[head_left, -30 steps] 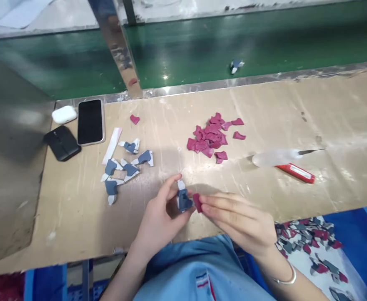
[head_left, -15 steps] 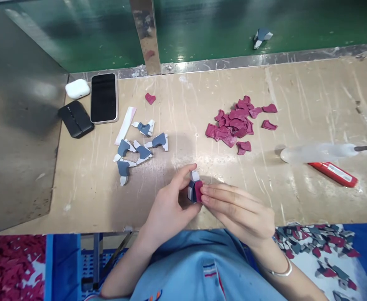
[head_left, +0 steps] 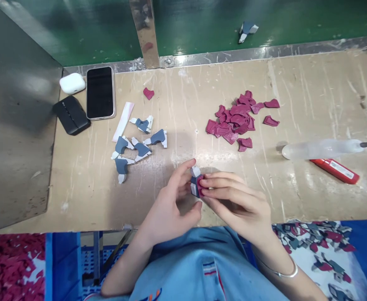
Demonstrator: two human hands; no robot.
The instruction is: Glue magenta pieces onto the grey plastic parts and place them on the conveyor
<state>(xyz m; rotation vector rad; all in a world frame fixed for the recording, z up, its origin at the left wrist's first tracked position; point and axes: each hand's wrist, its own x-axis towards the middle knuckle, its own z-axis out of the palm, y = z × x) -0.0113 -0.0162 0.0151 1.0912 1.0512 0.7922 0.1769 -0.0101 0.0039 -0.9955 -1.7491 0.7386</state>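
Observation:
Near the front edge of the table, a small grey-white and dark blue part (head_left: pixel 194 188) with a magenta piece on its right side is between my hands. My right hand (head_left: pixel 240 202) pinches it at the magenta side. My left hand (head_left: pixel 171 205) curves around its left side, the thumb apart from the part and a forefinger near its white top. Several blue-and-white parts (head_left: pixel 141 149) lie on the left of the table. A pile of magenta pieces (head_left: pixel 233 119) is right of centre, and one magenta piece (head_left: pixel 148 93) lies alone further back.
A phone (head_left: pixel 100 93), a white case (head_left: pixel 72 83), a black box (head_left: pixel 72 115) and a paper strip (head_left: pixel 123 121) are at the left. A clear bottle (head_left: pixel 323 149) and red object (head_left: pixel 337 171) lie right. Bins with parts stand below; another part (head_left: pixel 247 30) is on the green surface.
My left thumb has come away from the part, which is now between the fingers of my right hand. The part on the green surface has moved left.

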